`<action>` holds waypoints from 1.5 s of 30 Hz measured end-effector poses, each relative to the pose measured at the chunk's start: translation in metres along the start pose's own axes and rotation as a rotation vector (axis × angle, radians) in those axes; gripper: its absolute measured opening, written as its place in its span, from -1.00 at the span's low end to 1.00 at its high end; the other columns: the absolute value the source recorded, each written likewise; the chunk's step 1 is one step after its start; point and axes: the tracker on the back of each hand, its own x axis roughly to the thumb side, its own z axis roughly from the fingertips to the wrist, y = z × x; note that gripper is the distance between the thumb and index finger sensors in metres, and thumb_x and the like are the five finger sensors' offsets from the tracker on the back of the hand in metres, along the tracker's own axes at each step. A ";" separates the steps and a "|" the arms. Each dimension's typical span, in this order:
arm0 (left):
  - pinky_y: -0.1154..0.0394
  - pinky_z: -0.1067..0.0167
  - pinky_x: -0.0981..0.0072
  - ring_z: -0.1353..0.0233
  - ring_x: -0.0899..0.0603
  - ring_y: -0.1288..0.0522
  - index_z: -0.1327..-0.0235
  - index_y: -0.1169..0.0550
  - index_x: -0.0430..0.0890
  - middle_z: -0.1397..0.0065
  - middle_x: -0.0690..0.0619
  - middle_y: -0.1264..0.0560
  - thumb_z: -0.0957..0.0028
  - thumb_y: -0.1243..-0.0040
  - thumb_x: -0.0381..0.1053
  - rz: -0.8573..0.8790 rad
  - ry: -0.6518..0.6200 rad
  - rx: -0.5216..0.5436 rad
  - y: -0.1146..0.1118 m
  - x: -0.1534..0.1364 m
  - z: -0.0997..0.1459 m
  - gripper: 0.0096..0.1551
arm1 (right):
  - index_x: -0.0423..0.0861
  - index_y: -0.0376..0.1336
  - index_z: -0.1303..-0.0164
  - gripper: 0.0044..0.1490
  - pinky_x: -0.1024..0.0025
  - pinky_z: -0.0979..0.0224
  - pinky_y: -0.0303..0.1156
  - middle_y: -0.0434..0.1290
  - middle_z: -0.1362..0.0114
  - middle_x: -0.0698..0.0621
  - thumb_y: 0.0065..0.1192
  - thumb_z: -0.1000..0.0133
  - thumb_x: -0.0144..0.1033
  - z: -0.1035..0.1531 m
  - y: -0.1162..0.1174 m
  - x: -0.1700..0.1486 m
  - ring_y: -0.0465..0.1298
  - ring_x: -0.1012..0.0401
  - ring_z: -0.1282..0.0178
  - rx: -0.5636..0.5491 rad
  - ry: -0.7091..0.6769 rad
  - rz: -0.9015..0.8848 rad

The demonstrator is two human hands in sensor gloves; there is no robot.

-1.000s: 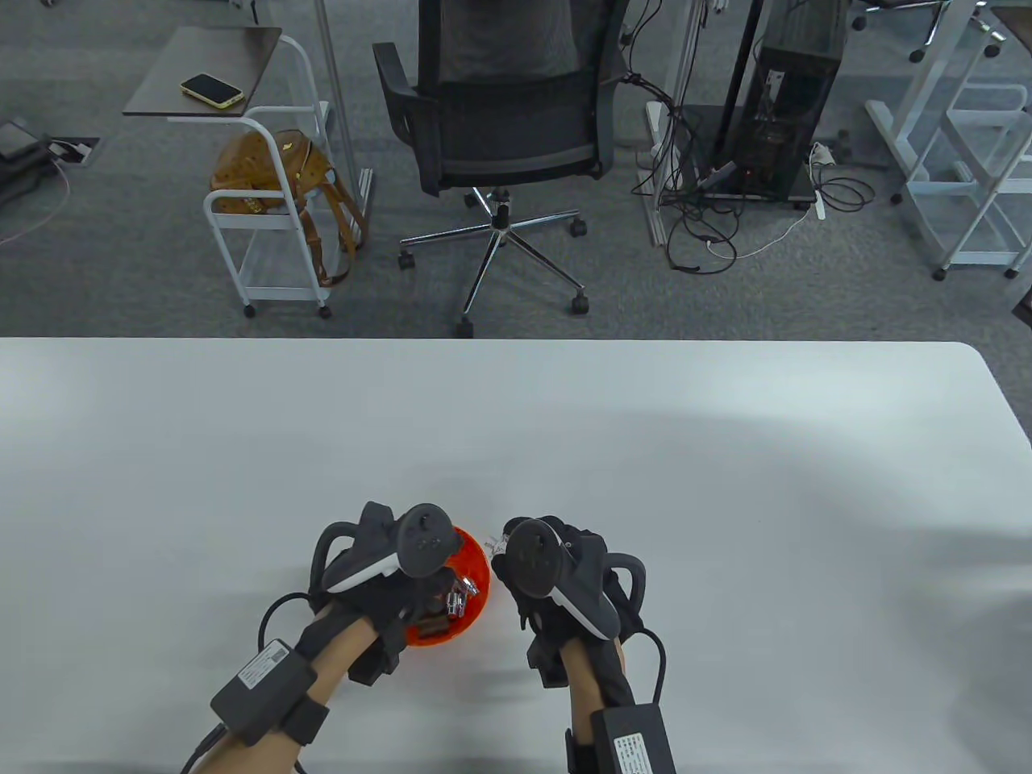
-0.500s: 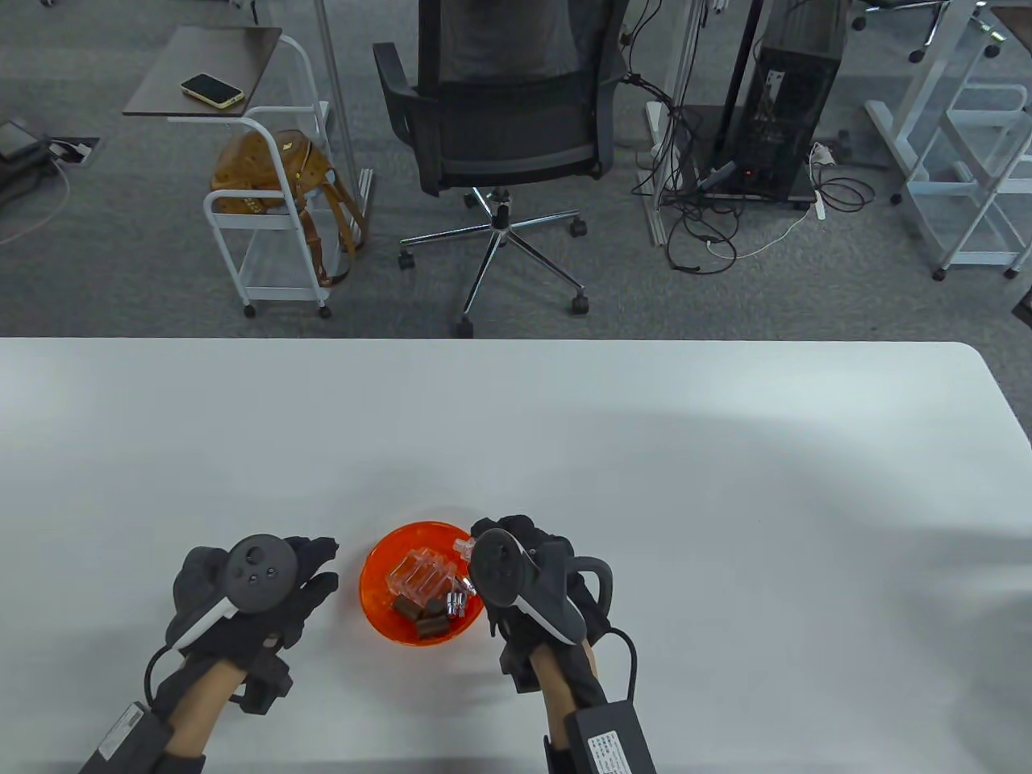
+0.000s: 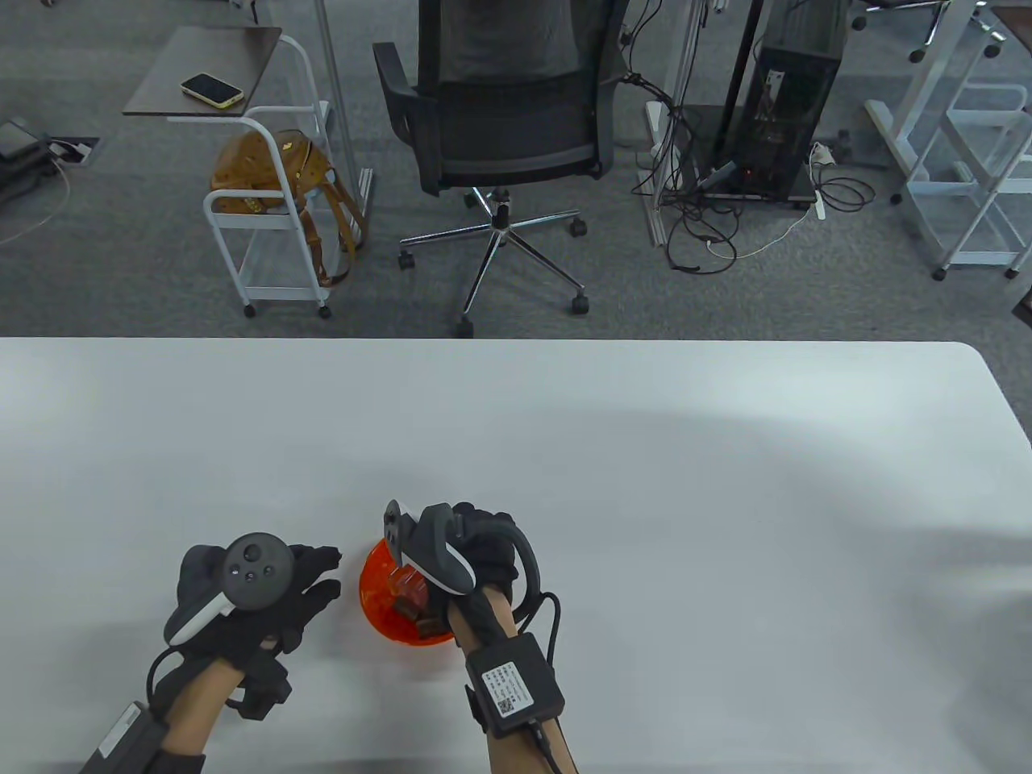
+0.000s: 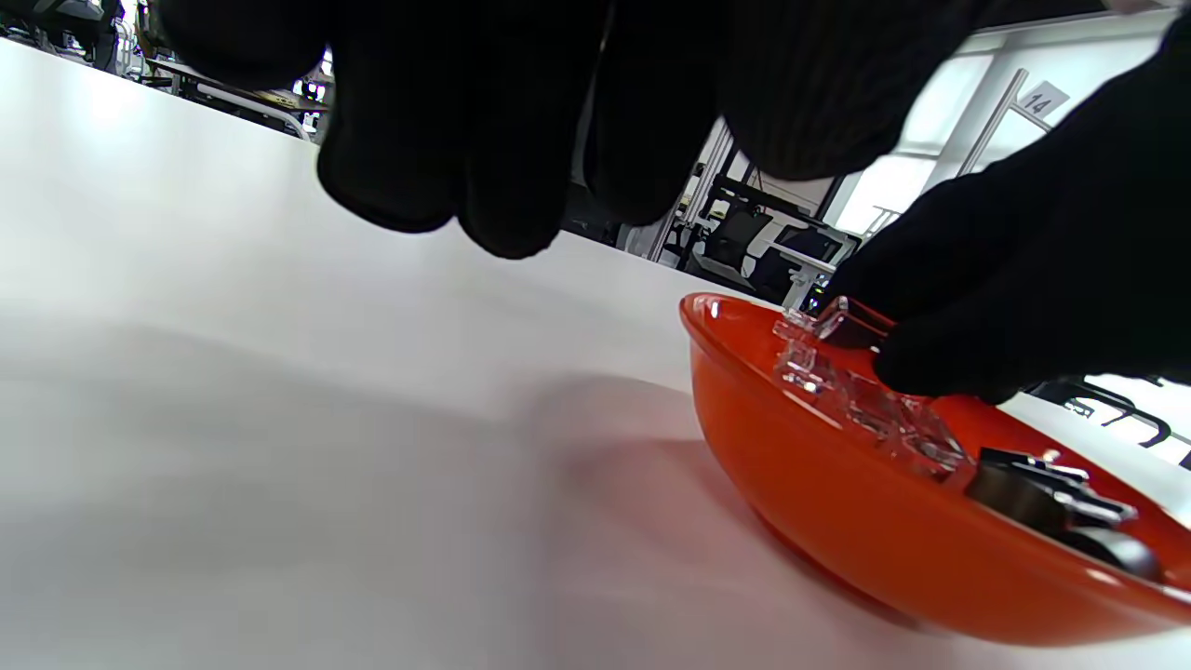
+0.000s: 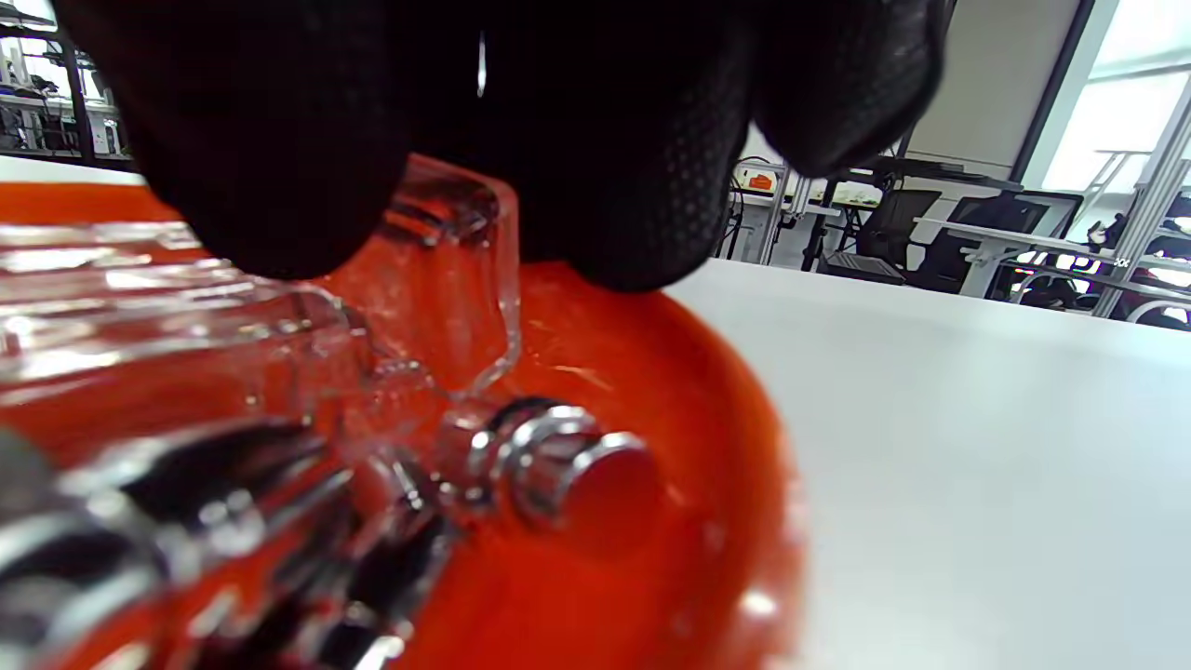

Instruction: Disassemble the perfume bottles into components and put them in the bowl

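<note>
Orange bowl on the white table, near its front edge, between the two hands. Inside it lie clear glass bottle bodies, brown caps and silver spray heads; the exact count is hidden by the glove. The right hand reaches over the bowl from its right side, fingers curled down onto a clear glass piece that sits against the parts in the bowl; the left wrist view shows the fingertips pinching this piece just above the rim. Whether the piece is lifted or resting cannot be told. The left hand lies on the table just left of the bowl, apart from it, fingers loosely spread and holding nothing. Each hand wears a black glove with a tracker strapped to its back and a small box strapped to the forearm.

The tabletop is plain, matt white, with a rounded far right corner and soft shadows under the hands. Beyond it, grey carpet carries a black office chair, a white rolling cart holding a brown bag, a side table with a yellow-cased phone, a black computer tower amid loose cables, and white frames at right.
</note>
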 end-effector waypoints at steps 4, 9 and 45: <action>-0.31 -0.35 -0.36 -0.36 -0.39 -0.58 -0.37 -0.63 -0.07 -0.43 -0.25 -0.62 0.04 -0.22 0.17 -0.007 -0.005 -0.001 -0.001 0.001 -0.001 -0.30 | 0.14 0.41 -0.19 -0.28 -0.03 -0.41 0.48 0.57 -0.28 0.13 0.48 0.22 0.04 0.002 -0.001 -0.001 0.69 0.28 -0.06 0.003 -0.006 -0.002; -0.30 -0.36 -0.36 -0.37 -0.39 -0.57 -0.37 -0.63 -0.07 -0.44 -0.25 -0.61 0.04 -0.23 0.16 -0.055 -0.012 0.000 -0.004 0.003 -0.002 -0.30 | 0.14 0.39 -0.21 -0.28 -0.04 -0.41 0.48 0.56 -0.30 0.13 0.45 0.21 0.06 0.008 -0.008 -0.014 0.70 0.27 -0.09 -0.007 -0.009 -0.077; -0.12 -0.49 -0.45 -0.62 -0.37 -0.36 -0.52 -0.46 0.14 -0.68 -0.08 -0.40 0.07 -0.21 0.24 -0.306 -0.031 0.372 0.035 0.016 0.021 -0.22 | 0.22 0.10 -0.43 -0.10 -0.26 -0.59 0.18 0.18 -0.63 0.12 0.20 0.16 0.22 0.070 -0.028 -0.154 0.39 0.05 -0.58 -0.611 0.056 0.083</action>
